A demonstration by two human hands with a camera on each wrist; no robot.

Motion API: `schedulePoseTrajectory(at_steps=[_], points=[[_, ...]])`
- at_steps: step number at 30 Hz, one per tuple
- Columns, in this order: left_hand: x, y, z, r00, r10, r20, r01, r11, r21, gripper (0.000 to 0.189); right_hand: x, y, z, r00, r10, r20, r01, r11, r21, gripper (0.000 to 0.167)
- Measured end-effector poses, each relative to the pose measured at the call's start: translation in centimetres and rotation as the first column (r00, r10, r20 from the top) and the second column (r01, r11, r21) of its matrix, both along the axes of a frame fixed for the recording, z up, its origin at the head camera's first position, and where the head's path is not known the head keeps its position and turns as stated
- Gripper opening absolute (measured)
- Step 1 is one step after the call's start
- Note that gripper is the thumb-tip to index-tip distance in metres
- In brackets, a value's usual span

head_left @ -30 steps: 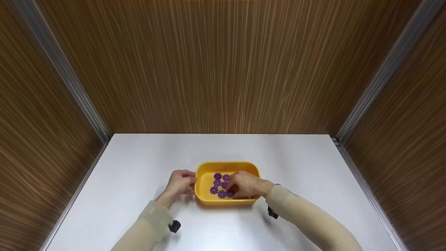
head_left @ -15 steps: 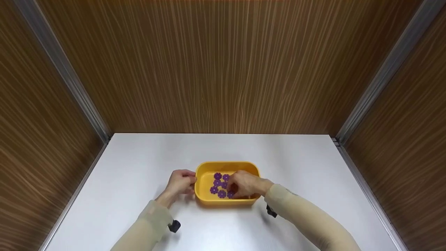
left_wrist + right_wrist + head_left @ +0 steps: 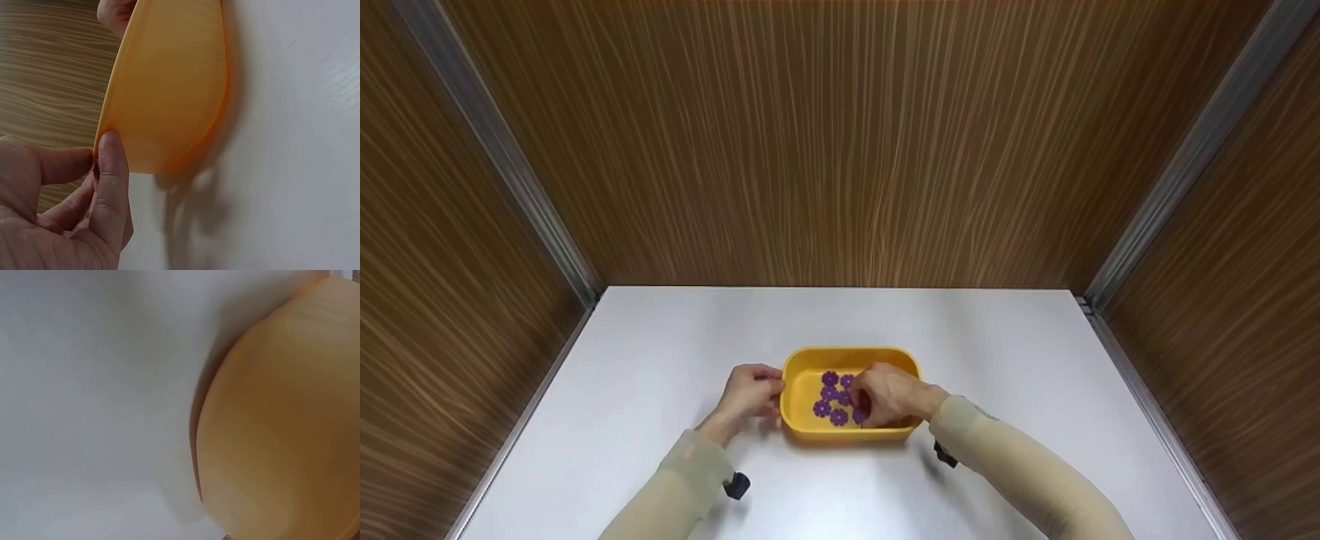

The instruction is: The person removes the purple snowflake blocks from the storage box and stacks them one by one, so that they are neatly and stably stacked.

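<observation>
A yellow plastic tub [image 3: 801,375] with rounded corners stands on the white table, with several small purple flower-shaped pieces [image 3: 838,417] inside. My left hand [image 3: 748,391] pinches the tub's left rim; in the left wrist view, a finger [image 3: 111,174] of it lies against the outer wall [image 3: 169,84]. My right hand [image 3: 886,394] reaches into the tub from the right, fingers pointing down. Between its fingertips is one purple flower piece [image 3: 860,414], partly covered by the hand. In the right wrist view only the tub's outer wall [image 3: 275,427] shows, and the fingers are hidden.
The white tabletop [image 3: 660,337] spreads around the tub. A brown wood-grain panel [image 3: 840,150] rises at the back, with more panels on both sides joined by grey metal posts [image 3: 502,150].
The flower piece at my right fingertips has shifted slightly to the right and up. My left hand keeps its hold on the rim, and the tub stays in place.
</observation>
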State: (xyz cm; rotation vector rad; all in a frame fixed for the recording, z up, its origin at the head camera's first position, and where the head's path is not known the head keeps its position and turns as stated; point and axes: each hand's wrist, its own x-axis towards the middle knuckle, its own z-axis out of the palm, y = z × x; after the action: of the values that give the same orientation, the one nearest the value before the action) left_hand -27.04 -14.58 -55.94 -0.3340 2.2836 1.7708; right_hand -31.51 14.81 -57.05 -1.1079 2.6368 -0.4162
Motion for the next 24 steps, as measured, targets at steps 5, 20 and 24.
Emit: schedulePoseTrajectory(at_steps=[5, 20, 24], points=[[0.0, 0.0, 0.0, 1.000, 0.000, -0.002, 0.000, 1.000, 0.000, 0.028, -0.2, 0.2, 0.1, 0.999, 0.036, -0.038, -0.037, 0.999, -0.031, 0.033], [0.0, -0.1, 0.0, 1.000, 0.001, 0.007, -0.001, 1.000, -0.017, 0.028, 0.1, 1.6, 1.6, 0.998, 0.050, -0.035, -0.055, 0.986, -0.155, 0.037], [0.1, -0.1, 0.0, 1.000, -0.001, 0.003, 0.001, 1.000, -0.011, 0.030, 0.2, 2.3, 2.2, 0.999, 0.038, -0.019, -0.041, 0.981, -0.192, 0.033]])
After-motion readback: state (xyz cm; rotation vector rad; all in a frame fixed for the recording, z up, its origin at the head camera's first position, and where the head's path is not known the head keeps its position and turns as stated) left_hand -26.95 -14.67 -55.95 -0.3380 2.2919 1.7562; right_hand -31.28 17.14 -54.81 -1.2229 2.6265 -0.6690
